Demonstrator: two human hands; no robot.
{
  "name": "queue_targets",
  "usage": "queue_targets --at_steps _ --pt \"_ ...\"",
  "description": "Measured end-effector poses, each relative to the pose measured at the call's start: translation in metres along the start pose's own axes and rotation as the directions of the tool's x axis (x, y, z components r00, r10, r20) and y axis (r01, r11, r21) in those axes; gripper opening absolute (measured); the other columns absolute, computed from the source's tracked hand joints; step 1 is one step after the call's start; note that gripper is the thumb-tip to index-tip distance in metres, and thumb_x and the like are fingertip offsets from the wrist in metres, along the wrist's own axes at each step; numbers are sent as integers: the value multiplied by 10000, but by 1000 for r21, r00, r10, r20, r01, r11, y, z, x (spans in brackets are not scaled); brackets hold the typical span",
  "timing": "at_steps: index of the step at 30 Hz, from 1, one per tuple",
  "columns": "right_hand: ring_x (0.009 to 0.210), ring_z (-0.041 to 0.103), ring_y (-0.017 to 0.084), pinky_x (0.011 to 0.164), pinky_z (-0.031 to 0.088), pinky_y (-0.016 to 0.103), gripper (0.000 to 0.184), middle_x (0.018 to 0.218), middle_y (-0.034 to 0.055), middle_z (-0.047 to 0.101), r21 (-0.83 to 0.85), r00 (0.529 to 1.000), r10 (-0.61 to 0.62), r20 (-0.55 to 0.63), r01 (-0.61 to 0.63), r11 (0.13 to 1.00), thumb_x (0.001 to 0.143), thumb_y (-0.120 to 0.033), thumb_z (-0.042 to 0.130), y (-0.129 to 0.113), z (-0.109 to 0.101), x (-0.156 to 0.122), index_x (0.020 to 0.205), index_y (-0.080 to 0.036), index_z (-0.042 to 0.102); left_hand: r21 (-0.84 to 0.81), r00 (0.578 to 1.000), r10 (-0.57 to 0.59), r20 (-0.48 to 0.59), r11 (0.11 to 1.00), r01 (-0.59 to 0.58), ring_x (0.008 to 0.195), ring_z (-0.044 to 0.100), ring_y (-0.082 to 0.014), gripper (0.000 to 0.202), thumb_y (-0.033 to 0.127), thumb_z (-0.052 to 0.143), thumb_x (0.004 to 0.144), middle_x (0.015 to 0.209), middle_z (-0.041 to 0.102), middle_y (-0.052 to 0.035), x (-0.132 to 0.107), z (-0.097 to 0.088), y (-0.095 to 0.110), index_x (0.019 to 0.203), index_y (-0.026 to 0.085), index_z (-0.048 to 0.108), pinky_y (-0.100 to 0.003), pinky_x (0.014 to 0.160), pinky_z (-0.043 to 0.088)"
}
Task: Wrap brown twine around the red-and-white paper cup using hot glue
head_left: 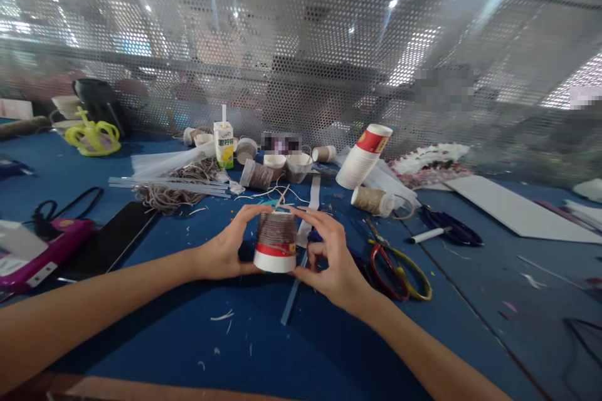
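Between my two hands is a paper cup [275, 250], upside down, with brown cord wound around its upper part and a red and white band showing below. My left hand [230, 241] grips it from the left, thumb low and fingers at the top. On the other side my right hand [332, 254] holds it the same way, its lower fingers curled. A thin stick-like piece [282, 196] pokes up at the top of the cup; how it is attached I cannot tell. Behind the cup lies a pale strip [314, 194] on the blue table [235, 357].
Red-and-yellow scissors [399, 272] lie right of my right hand. Farther back stand a leaning stack of paper cups [361, 163], a twine spool [371, 200], a drink carton [224, 144] and grey yarn [169, 194]. A black phone [110, 241] and purple power strip [51, 250] are left.
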State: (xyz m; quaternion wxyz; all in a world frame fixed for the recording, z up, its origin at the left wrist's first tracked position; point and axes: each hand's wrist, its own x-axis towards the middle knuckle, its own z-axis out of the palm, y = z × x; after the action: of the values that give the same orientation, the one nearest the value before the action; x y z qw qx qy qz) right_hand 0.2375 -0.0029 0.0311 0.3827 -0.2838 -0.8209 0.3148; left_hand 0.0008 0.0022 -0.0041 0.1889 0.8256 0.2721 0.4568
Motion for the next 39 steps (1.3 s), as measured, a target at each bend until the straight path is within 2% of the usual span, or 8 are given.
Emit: queue_targets --at_steps 6,9,13,18,22,31,35,39 --pt "380 370 19 341 407 245 521 1412 187 482 -95 997 -62 -48 57 994 804 -306 693 -7 -3 -3 1214 -277 372 22 971 -72 -229 997 79 1249 470 -330 792 223 762 704 1289 407 -139 0 1 -2 1362 265 323 -549 1009 491" --pt "342 356 45 320 335 232 241 1000 94 730 -224 991 -97 -93 74 972 829 -342 632 -9 -7 -4 960 -244 456 21 954 -84 -289 995 94 1233 479 -309 794 219 761 704 1276 388 -123 1 1 -2 1360 268 318 -524 1006 501" --pt "304 403 78 351 323 234 195 481 -30 595 -403 961 -153 -232 48 914 900 -339 485 -7 -16 -2 736 -235 465 45 946 -71 -317 995 90 1241 466 -306 808 221 759 708 1274 372 -121 1 2 -3 1370 264 298 -500 1003 510" --pt "566 609 185 550 485 319 237 714 43 636 -483 914 24 -405 -236 843 856 -432 527 -2 -38 11 923 -212 472 64 940 -64 -336 994 90 1244 461 -301 767 161 722 721 1264 359 -128 1 3 -5 1358 246 304 -490 996 517" --pt "1046 561 375 798 488 452 611 1121 193 553 -694 940 276 -202 -336 636 642 -439 705 8 -55 15 1126 -155 466 72 940 -31 -340 996 59 1280 441 -308 760 141 715 725 1284 355 -137 1 3 -7 1348 240 291 -533 1067 441" --pt "843 565 352 712 470 462 202 822 140 554 -841 906 378 -189 -349 415 616 -263 610 23 -41 15 770 -167 520 58 925 51 -376 998 -32 1348 354 -344 789 139 703 718 1316 313 -150 3 5 -9 1341 257 235 -607 1100 349" --pt "632 586 267 568 470 399 144 660 85 564 -706 915 308 -262 -399 585 724 -315 583 22 -48 19 685 -209 494 53 935 16 -355 999 3 1338 362 -343 778 144 689 732 1312 302 -154 2 5 -9 1345 250 222 -604 1091 364" --pt "507 611 205 470 494 343 200 576 32 609 -73 890 401 -217 -425 902 831 -396 559 8 -54 23 789 -201 566 101 940 -2 -342 994 39 1333 360 -332 818 133 721 702 1289 316 -139 1 4 -10 1349 242 233 -570 1096 385"
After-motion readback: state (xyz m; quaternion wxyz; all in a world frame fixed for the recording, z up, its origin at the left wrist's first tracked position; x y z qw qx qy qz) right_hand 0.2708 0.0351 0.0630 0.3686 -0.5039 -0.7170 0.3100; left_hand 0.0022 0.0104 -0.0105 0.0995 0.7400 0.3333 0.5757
